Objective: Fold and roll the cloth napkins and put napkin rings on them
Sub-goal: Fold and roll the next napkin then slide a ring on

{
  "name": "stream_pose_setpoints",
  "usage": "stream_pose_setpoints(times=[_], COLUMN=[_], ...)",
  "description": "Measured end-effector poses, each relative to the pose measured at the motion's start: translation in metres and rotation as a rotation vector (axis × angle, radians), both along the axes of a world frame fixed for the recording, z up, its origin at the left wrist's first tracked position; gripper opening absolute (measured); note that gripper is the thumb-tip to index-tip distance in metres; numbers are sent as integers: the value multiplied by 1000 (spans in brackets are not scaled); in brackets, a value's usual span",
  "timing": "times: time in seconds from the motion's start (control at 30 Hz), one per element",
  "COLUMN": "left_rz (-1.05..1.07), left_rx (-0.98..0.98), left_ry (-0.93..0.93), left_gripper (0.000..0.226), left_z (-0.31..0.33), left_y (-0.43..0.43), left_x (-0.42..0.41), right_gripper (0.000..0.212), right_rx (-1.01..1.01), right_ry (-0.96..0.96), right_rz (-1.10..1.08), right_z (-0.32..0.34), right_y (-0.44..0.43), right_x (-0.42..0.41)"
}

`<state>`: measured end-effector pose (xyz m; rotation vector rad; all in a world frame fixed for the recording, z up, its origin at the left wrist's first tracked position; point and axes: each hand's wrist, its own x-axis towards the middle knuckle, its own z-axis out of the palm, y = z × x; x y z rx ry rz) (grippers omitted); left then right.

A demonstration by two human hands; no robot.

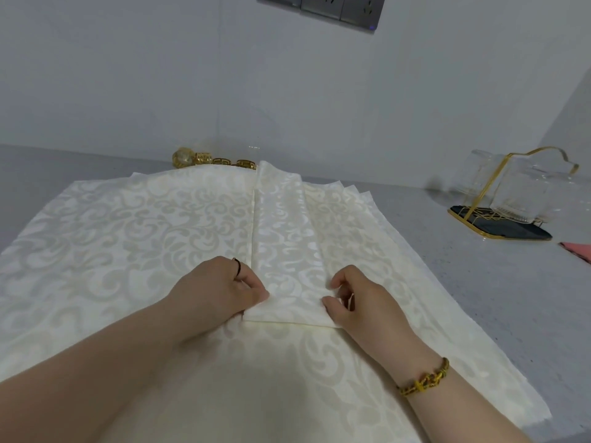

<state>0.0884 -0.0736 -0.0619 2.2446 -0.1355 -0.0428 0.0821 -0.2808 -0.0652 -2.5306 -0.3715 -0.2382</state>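
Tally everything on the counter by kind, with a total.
Folded napkin: 1
Flat napkins beneath it: at least 3, by their right edges
Gold napkin rings: at least 3, partly hidden
Glass rack: 1, glasses too blurred to count
Pink item, cut off: 1
Total: at least 9

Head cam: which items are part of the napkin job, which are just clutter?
Job: folded napkin, pinched at its near corners by left hand and right hand; napkin stack under it; gold rings by the wall.
Clutter: glasses rack, pink item at the right edge, wall sockets.
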Motion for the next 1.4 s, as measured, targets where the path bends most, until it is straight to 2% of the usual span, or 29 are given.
stream_pose_setpoints(times=[0.1,0.23,0.3,0.4,0.47,0.53,0.6,0.63,0.67,0.73,0.77,0.8,0.87,0.9,0.93,1.03,1.1,1.23,1.4], left_rz=[-21,-87,-169,-310,-343,-361,-287,-279,-327,-293,-262,-267,-214,-178,-168,-107,-87,-54,30], left_rx=[141,244,234,438,458,431,425,449,517,578,603,595,445,415,378,104,-25,-57,3], left_ry=[-100,-348,-445,-553,-675,-518,-550,-569,-548,-595,-625,-573,-569,-509,-446,-262,-190,-165,-216], left_gripper=[10,18,16,32,37,47,70,71,61,35,30,32,51,57,55,13,19,15,18], left_z=[-4,-7,-11,-16,-17,-9,-11,-12,-7,-7,-7,-6,-3,-8,-10,-6,-7,-12,-14], left_y=[-1,1,3,7,11,10,14,12,9,8,9,9,6,8,8,10,12,6,2], left_x=[-4,-5,-5,1,1,-5,-5,-6,-6,-3,-4,-6,-10,-10,-9,-7,-2,4,6], right_gripper=[33,34,28,12,23,37,40,38,36,34,34,34,30,26,23,26,23,18,22], right_rx=[-8,70,158,234,147,43,-1,-9,-11,-20,-26,-27,-3,37,101,273,341,423,348], right_ry=[-33,-84,-32,110,175,168,112,90,70,48,38,29,13,12,25,131,212,218,127], right_rz=[-9,37,82,168,228,250,245,234,217,198,201,202,195,184,174,162,135,22,-35], right_z=[0,-5,-4,4,7,7,6,5,4,4,4,4,3,4,4,10,11,6,-2], right_y=[-1,-2,-7,-19,-26,-26,-22,-21,-21,-23,-24,-25,-24,-24,-23,-23,-22,-18,-12], right_x=[2,7,9,7,4,1,0,-1,0,-1,-1,-1,0,0,-1,-3,-2,7,9])
